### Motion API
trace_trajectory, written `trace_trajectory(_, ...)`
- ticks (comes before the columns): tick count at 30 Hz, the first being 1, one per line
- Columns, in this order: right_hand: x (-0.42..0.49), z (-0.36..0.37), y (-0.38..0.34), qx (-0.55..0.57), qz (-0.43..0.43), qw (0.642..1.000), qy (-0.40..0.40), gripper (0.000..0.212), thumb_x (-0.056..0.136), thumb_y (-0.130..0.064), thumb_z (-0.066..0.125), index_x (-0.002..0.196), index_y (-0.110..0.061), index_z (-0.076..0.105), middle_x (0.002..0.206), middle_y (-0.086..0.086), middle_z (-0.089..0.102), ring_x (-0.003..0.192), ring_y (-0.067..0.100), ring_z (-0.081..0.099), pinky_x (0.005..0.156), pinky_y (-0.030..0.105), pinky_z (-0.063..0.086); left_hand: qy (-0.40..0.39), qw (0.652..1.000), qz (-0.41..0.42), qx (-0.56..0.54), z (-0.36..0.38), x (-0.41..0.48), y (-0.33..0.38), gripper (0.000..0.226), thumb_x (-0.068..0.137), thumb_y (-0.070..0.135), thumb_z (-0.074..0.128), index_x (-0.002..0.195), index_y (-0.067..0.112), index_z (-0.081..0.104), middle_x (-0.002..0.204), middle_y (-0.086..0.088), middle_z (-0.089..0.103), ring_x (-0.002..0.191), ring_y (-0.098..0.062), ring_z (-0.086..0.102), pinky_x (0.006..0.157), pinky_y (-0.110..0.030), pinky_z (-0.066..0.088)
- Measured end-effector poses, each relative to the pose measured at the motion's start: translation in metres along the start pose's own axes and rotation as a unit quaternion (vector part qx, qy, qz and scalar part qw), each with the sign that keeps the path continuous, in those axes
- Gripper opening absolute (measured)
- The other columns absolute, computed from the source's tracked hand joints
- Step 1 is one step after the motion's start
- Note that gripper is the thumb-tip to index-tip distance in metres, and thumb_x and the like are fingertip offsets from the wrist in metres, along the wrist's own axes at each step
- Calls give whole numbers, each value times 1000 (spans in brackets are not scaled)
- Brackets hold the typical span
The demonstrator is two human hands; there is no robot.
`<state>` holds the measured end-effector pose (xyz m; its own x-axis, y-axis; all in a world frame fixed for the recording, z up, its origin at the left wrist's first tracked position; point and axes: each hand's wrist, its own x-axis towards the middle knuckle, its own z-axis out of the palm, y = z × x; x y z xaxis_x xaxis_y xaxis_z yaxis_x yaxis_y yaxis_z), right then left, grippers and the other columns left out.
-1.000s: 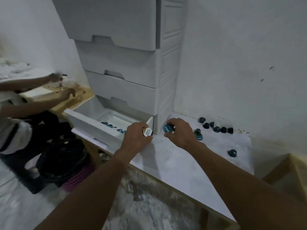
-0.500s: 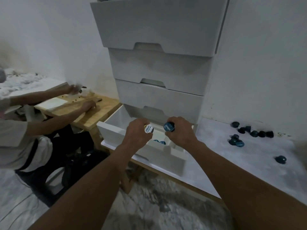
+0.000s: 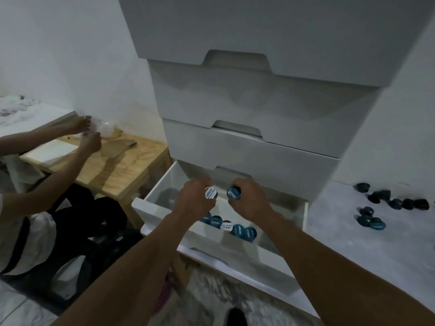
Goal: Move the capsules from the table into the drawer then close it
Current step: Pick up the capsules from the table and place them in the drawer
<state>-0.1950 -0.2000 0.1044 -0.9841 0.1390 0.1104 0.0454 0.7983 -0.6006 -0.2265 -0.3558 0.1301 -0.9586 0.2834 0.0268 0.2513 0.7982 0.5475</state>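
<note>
Looking down on a pale marbled table [image 3: 353,245] set against a white wall, with a tall white drawer unit [image 3: 259,102] standing on it. Facing the bottom drawer [image 3: 237,255], pulled out toward the near side. Pinching a white-lidded capsule [image 3: 210,193] in the curled fingers of the left hand [image 3: 191,204], above the far part of the open drawer. Gripping a blue-lidded capsule [image 3: 234,193] in the curled fingers of the right hand [image 3: 250,204], just beside the left, the two capsules near each other but apart. Noting a cluster of blue capsules [image 3: 239,229] lying inside the drawer by its near wall, below the wrists. Noting a loose group of dark capsules [image 3: 396,204] sitting on the table at the far right, well apart from the drawer. Catching, at the far left, a second person's hands [image 3: 90,142] handling something clear over a wooden bench [image 3: 127,165].
</note>
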Motion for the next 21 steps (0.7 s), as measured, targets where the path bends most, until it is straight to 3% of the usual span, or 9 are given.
trace_trajectory(3, 27, 24, 8, -5, 9, 1000, -30, 21, 74, -9, 71, 94, -6, 64, 97, 13, 64, 90, 28, 59, 70, 29, 43, -23, 999, 9, 45, 6, 34, -13, 33, 79, 18, 71, 111, 18, 62, 110, -5, 67, 96, -19, 61, 78, -21, 42)
trace_trajectory(8, 54, 50, 21, -3, 50, 997, -58, 38, 80, -11, 69, 116, -10, 60, 116, 13, 60, 105, 28, 55, 84, 28, 42, -73, 993, 24, 92, 12, 77, -34, 36, 83, 24, 69, 118, 22, 60, 120, 0, 64, 107, -16, 59, 77, -18, 31)
trace_trajectory(12, 59, 65, 29, 13, 106, 991, -78, 41, 84, -13, 66, 125, -12, 57, 122, 14, 58, 109, 28, 55, 86, 23, 41, -146, 983, 54, 101, 21, 100, -55, 34, 81, 20, 70, 114, 18, 63, 115, -2, 67, 99, -15, 61, 75, -19, 38)
trace_trajectory(16, 60, 78, 24, 16, 165, 984, -66, 43, 82, -12, 68, 123, -12, 59, 119, 15, 58, 109, 29, 56, 85, 23, 41, -213, 966, 96, 108, 27, 117, -74, 36, 79, 19, 73, 113, 18, 62, 116, -3, 65, 103, -18, 60, 88, -27, 48)
trace_trajectory(21, 54, 92, 9, -6, 217, 975, -51, 45, 80, -15, 70, 123, -17, 59, 119, 10, 59, 111, 27, 55, 91, 24, 40, -276, 934, 170, 147, 31, 129, -92, 44, 83, 24, 70, 124, 21, 55, 126, -4, 58, 114, -21, 54, 97, -32, 45)
